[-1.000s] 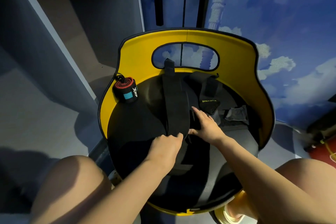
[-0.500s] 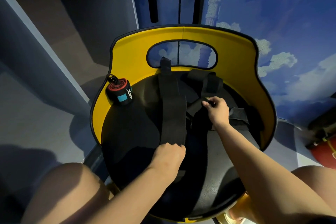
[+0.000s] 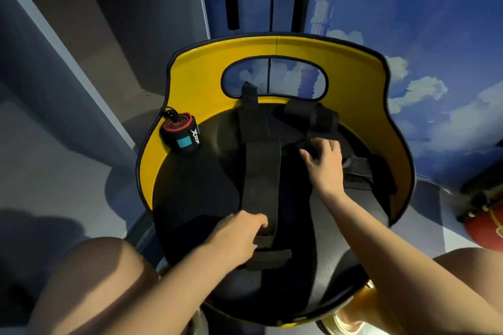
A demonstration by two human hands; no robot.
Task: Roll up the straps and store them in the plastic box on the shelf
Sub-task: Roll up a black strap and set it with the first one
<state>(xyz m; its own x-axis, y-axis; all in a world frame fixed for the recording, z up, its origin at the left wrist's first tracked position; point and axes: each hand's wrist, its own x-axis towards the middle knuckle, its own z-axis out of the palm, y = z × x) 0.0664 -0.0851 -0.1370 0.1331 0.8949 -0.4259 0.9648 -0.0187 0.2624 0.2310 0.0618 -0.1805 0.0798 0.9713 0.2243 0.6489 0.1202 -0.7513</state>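
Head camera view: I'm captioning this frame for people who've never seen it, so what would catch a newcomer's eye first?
The bright yellow chair back curving round a black seat dominates the middle. Two bare hands work there: the left hand grips the near end of a long black strap laid flat, while the right hand holds another black strap farther back. A rolled red-and-black wrap stands at the seat's left edge.

Dim, bluish scene with wide-angle bending at your edges.
Your right hand (image 3: 325, 163) is motion-blurred; soft shadows darken the lower left.
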